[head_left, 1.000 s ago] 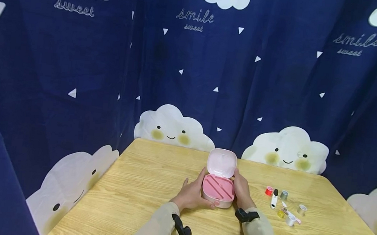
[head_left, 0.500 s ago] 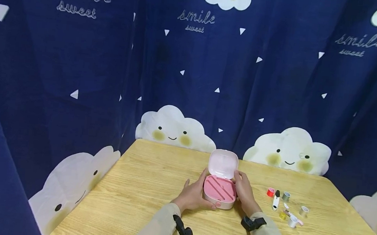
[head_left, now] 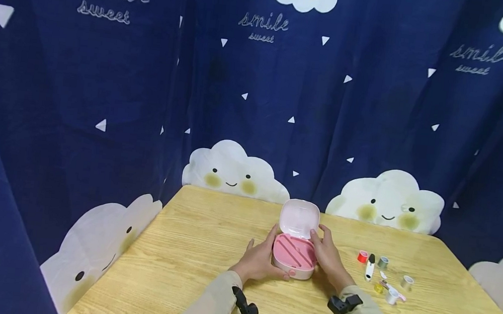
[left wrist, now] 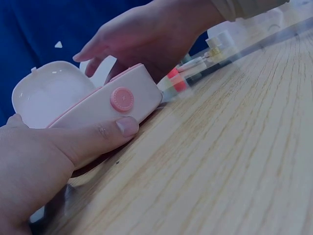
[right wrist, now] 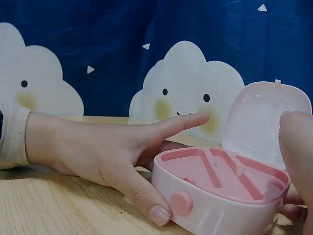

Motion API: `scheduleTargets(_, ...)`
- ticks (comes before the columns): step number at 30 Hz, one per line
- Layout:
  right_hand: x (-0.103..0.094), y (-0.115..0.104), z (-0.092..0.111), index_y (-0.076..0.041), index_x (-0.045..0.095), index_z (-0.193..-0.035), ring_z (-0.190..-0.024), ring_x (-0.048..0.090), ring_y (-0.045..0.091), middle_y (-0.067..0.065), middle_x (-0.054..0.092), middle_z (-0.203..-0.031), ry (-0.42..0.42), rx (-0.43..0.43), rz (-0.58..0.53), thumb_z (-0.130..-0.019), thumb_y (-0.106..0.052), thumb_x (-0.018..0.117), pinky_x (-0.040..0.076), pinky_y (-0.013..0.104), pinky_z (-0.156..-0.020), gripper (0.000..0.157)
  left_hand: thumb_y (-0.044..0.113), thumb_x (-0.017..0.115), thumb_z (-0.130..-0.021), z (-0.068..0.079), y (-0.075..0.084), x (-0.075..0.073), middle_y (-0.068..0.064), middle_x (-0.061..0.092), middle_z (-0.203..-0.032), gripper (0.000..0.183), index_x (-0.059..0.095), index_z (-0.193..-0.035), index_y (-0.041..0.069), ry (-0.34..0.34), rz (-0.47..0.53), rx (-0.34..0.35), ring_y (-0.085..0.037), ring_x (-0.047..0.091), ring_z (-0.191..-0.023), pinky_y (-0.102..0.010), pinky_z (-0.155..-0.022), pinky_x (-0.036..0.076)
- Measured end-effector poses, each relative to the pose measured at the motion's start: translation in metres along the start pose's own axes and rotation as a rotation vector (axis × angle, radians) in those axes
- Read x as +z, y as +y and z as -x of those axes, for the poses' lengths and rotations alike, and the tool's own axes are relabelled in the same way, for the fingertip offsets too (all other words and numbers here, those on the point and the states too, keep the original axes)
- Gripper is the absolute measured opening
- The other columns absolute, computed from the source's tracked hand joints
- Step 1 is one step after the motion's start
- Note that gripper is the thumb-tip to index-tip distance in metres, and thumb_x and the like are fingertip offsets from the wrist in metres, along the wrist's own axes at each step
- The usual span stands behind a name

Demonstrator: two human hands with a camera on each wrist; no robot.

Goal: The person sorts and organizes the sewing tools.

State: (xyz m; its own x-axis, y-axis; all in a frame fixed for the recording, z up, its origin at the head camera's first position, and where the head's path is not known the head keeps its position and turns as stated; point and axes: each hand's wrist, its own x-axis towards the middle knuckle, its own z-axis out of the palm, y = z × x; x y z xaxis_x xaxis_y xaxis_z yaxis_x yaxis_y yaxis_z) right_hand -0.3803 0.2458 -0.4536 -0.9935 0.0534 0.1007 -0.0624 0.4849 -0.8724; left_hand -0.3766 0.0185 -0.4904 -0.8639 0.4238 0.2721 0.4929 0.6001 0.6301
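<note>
A small pink-and-white storage box (head_left: 299,273) stands on the table with its pale lid (head_left: 299,219) raised at the back. Inside is a pink tray (right wrist: 195,169) with diagonal dividers, and a round pink button (right wrist: 181,202) sits on the front. My left hand (head_left: 258,262) grips the box's left side, thumb along the front next to the button; its other fingers are partly hidden. Beside the right wall my right hand (head_left: 330,260) has its thumb near the lid's lower corner and its fingers loosely extended. Whether it touches the lid is unclear.
To the right lie a red spool (head_left: 362,256), a grey spool (head_left: 383,262), a pale spool (head_left: 407,281), a yellow spool (head_left: 378,288) and a white spool (head_left: 392,296). Among them are a white tool with a black tip (head_left: 369,268) and small pink-and-white pieces. A blue curtain (head_left: 256,107) hangs behind the table.
My right hand has shifted upward along the box's right side toward the lid, its wrist swinging out to the right. My left hand keeps its grip; the box stays put.
</note>
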Motion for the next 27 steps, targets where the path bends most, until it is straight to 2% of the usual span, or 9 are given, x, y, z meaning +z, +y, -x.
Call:
scheduleTargets(8, -0.0025, -0.0023, 0.0036, -0.005, 0.015, -0.163, -0.137, 0.043, 0.048, 0.034, 0.044, -0.148, -0.002, -0.003, 0.021, -0.112, -0.046, 0.038, 0.034, 0.061, -0.113, 0.069, 0.066, 0.091, -0.065, 0.0005, 0.0015, -0.0013, 0.0, 0.033, -0.166, 0.146, -0.005, -0.167, 0.026, -0.003, 0.005, -0.011, -0.024, 0.047, -0.141, -0.066, -0.12, 0.008)
scheduleTargets(12, -0.0018, -0.002, 0.0047, -0.006, 0.016, -0.163, -0.136, 0.045, 0.049, 0.035, 0.046, -0.147, 0.012, -0.037, 0.063, -0.112, -0.045, 0.038, 0.034, 0.061, -0.114, 0.067, 0.065, 0.091, -0.065, 0.0004, 0.0007, -0.0008, 0.001, 0.034, -0.166, 0.145, -0.005, -0.167, 0.027, 0.002, 0.011, -0.002, -0.022, 0.048, -0.14, -0.067, -0.119, 0.008)
scheduleTargets(16, -0.0012, -0.0012, 0.0061, -0.004, 0.02, -0.161, -0.129, 0.051, 0.049, 0.035, 0.05, -0.141, 0.039, -0.102, 0.142, -0.112, -0.041, 0.039, 0.037, 0.063, -0.11, 0.064, 0.066, 0.091, -0.065, 0.0, -0.0004, 0.0004, 0.002, 0.034, -0.166, 0.145, -0.004, -0.167, 0.027, 0.007, 0.004, 0.003, -0.021, 0.048, -0.14, -0.067, -0.119, 0.01)
scheduleTargets(20, 0.0003, -0.0012, 0.0075, -0.001, 0.025, -0.159, -0.119, 0.056, 0.046, 0.033, 0.054, -0.134, 0.051, -0.181, 0.205, -0.112, -0.037, 0.041, 0.043, 0.061, -0.103, 0.061, 0.066, 0.091, -0.065, 0.0002, -0.0007, 0.0004, 0.001, 0.034, -0.165, 0.144, -0.001, -0.168, 0.023, 0.009, -0.002, 0.01, -0.021, 0.049, -0.139, -0.068, -0.118, 0.011)
scheduleTargets(27, 0.0045, 0.0025, 0.0104, 0.003, 0.034, -0.155, -0.111, 0.058, 0.044, 0.035, 0.048, -0.133, 0.069, -0.326, 0.283, -0.111, -0.032, 0.047, 0.048, 0.06, -0.096, 0.058, 0.067, 0.09, -0.066, -0.0002, 0.0003, -0.0002, -0.001, 0.036, -0.165, 0.144, 0.001, -0.168, 0.018, 0.008, -0.022, 0.011, -0.021, 0.049, -0.139, -0.069, -0.118, 0.012)
